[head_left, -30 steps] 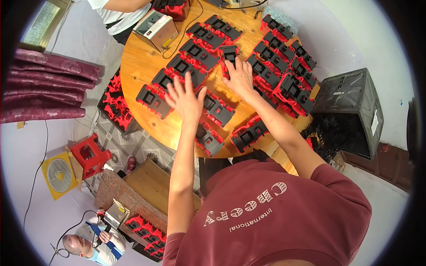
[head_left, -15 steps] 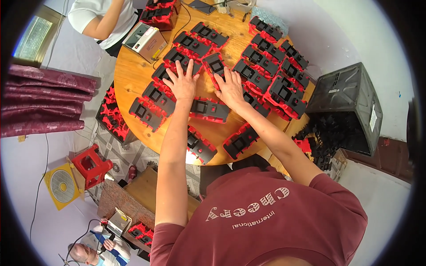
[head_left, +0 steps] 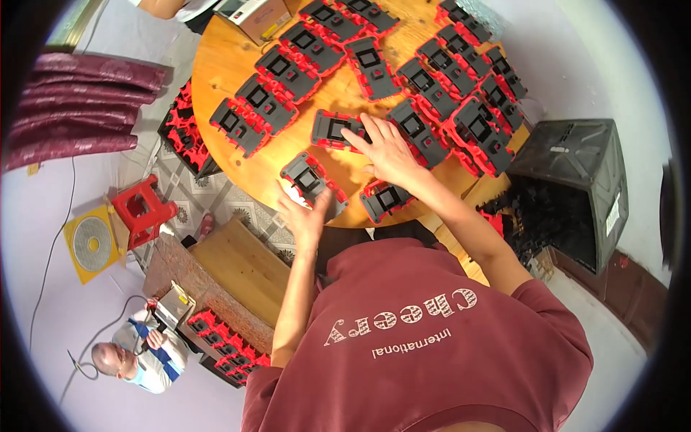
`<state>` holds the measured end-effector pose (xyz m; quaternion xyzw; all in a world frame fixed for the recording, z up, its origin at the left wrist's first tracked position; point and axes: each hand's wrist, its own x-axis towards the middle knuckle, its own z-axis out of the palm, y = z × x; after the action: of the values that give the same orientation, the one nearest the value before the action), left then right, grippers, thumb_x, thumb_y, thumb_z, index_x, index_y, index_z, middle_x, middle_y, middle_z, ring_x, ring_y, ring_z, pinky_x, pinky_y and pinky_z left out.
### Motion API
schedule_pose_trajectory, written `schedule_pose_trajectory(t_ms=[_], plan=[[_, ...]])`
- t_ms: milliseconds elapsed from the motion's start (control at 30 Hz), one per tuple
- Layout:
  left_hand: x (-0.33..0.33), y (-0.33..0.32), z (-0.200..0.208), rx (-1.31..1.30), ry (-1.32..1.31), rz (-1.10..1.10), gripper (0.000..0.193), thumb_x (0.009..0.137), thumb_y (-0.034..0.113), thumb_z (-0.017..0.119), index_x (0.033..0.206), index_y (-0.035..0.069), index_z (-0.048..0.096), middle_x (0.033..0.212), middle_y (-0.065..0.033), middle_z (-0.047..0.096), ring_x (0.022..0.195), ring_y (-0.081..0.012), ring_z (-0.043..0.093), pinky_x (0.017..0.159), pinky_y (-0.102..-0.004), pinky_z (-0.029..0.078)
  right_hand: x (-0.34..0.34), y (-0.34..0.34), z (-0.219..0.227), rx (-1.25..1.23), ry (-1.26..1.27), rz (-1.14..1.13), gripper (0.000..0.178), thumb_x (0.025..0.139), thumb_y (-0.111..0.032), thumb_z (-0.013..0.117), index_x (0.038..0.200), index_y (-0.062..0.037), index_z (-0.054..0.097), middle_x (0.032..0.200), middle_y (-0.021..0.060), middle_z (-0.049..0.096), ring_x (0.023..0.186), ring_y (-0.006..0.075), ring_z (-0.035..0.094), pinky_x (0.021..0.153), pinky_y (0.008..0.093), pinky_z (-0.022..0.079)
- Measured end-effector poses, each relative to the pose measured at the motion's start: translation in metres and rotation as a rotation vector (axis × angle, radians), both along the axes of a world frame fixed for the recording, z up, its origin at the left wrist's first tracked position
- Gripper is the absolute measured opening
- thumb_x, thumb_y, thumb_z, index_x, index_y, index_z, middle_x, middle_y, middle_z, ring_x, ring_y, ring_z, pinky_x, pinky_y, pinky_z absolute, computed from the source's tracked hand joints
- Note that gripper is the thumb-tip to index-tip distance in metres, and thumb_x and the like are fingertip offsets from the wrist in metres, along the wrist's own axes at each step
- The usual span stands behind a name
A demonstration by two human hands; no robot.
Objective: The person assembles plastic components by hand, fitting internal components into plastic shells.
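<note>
A round wooden table (head_left: 259, 176) holds red-edged black units (head_left: 331, 129) with square frames (head_left: 307, 178) by the hands (head_left: 392, 155) (head_left: 305, 222), right spread, left's grip unclear.

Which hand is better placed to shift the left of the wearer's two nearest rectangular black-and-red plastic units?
Likely left: left hand overlaps that unit; right hand is over another unit.
</note>
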<state>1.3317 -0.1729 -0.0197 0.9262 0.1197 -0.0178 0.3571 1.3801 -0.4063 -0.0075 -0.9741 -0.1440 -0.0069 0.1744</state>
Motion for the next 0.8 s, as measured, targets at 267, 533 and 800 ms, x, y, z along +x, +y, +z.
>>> schedule_pose_trajectory(t_ms=[267,533,800], plan=[[-0.017,-0.002,-0.010,-0.981,0.353,0.153,0.094,0.075,0.005,0.081,0.146,0.014,0.021,0.123,-0.0100,0.056,0.112,-0.0221,0.058,0.092,-0.0390,0.052,-0.012,0.008,-0.017,-0.075,-0.131,0.056,0.054,0.081,-0.006,0.059,0.134,-0.0179,0.052,0.130,0.0188,0.047,0.128,0.0377,0.041,0.110,0.0640,0.025],[0.062,0.005,0.065,-1.019,0.069,0.067,0.111,0.070,0.012,0.088,0.151,0.006,0.011,0.126,-0.0131,0.057,0.114,-0.0239,0.058,0.095,-0.0406,0.051,0.049,-0.002,0.053,0.279,-0.356,-0.207,0.076,0.061,-0.015,0.080,0.132,-0.0147,0.053,0.123,0.0156,0.049,0.112,0.0384,0.045,0.094,0.0501,0.044],[0.233,-0.034,0.065,-0.938,0.099,0.007,0.084,0.072,0.024,0.088,0.136,0.004,0.037,0.116,-0.0107,0.062,0.100,-0.0216,0.064,0.073,-0.0397,0.058,0.191,0.020,0.063,0.145,-0.129,-0.443,0.078,0.065,-0.023,0.078,0.138,-0.0192,0.049,0.129,0.0111,0.050,0.124,0.0354,0.038,0.099,0.0494,0.039]])
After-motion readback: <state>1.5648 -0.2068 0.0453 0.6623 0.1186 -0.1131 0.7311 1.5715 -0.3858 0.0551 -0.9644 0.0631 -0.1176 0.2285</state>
